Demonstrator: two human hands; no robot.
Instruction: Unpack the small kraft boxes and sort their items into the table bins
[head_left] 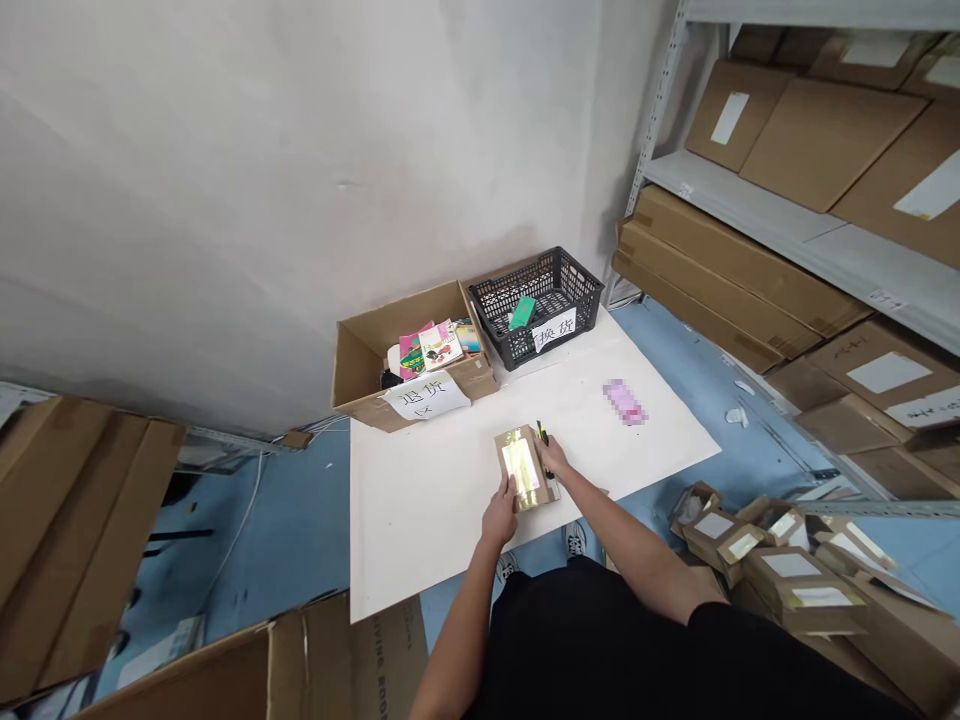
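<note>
A small cardboard box (511,447) with shiny yellowish tape and a white label lies on the white table close to me. My left hand (501,510) grips its near left side, fingers against the cardboard. My right hand (555,458), at the box's right edge, is closed round a black and yellow box cutter (541,434). The cutter points away from me, and I cannot tell whether its blade touches the box. Some pale item, partly hidden, shows beneath my right hand.
On the white table (420,510) stand an open carton (360,408) of booklets and a black plastic crate (517,350) holding a green packet (523,312). A blurred pink item (625,400) lies right. Shelves (765,195) with cartons rise at right; opened boxes (795,580) pile below.
</note>
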